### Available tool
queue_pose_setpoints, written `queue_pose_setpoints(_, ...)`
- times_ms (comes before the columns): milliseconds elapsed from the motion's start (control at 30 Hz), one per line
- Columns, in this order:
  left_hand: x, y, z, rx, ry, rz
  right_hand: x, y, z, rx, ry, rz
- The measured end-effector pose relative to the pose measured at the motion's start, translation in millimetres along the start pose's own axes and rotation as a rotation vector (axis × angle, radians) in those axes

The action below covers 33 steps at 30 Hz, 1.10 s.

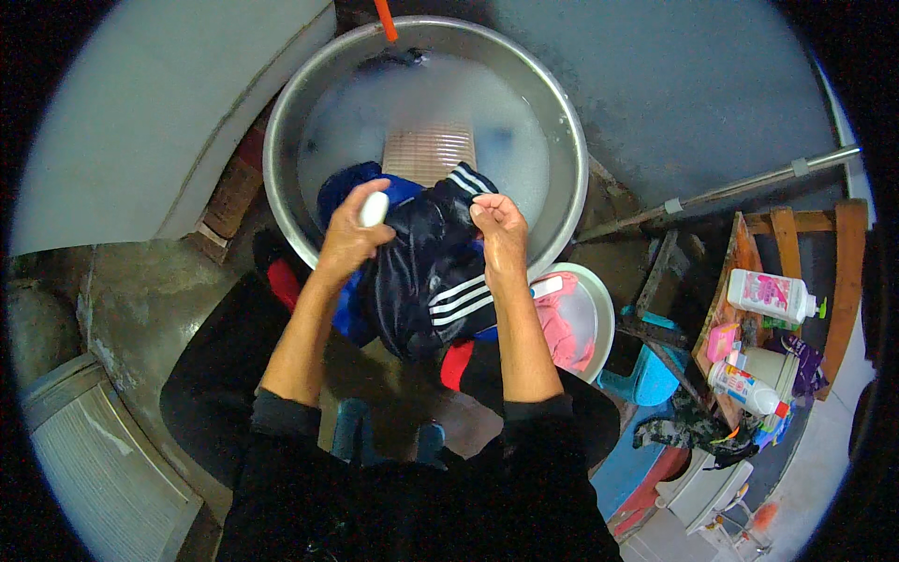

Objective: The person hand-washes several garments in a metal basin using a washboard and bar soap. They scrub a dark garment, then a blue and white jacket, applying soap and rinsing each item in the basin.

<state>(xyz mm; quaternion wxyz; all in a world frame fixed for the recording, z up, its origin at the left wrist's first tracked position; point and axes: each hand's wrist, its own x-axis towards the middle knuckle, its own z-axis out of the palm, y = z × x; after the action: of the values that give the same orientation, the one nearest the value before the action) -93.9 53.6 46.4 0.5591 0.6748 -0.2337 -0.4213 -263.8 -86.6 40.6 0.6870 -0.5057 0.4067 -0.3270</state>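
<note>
My left hand (345, 242) is closed around a white bar of soap (374, 209), just above a wet dark garment (407, 262) with white stripes. With thumb and fingers together, my right hand (506, 234) pinches the garment by its striped edge. The garment hangs over the near rim of a large metal basin (573, 131), and blue cloth (401, 190) shows beneath and beside it. Behind the garment, a ribbed washboard (433, 148) slopes into cloudy, sudsy water. Its far end is hidden by the water.
A pale bowl (607, 323) holding pink cloth (562, 328) stands right of the basin. Farther right, a wooden rack (735, 253) carries a pump bottle (766, 295) and another white bottle (746, 387). An orange tube (386, 19) reaches over the far rim. Walls stand close behind.
</note>
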Motion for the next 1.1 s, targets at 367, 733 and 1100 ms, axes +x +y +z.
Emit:
queue_pose_setpoints(367, -18.7, -6.3, -22.0, 0.724, 0.221, 0.255, -99.0, 52.2, 2.0, -0.466, 0.013, 0.092)
queue_pose_setpoints(733, 25.8, -32.4, 60.2, 1.207, 0.038, 0.577, -87.7, 64.7, 11.0, -0.337, 0.035, 0.205)
queue_pose_setpoints(1100, 62.7, -30.4, 40.4, 1.488, 0.111, 0.574, -85.4, 70.1, 15.0, -0.18, 0.038, 0.193)
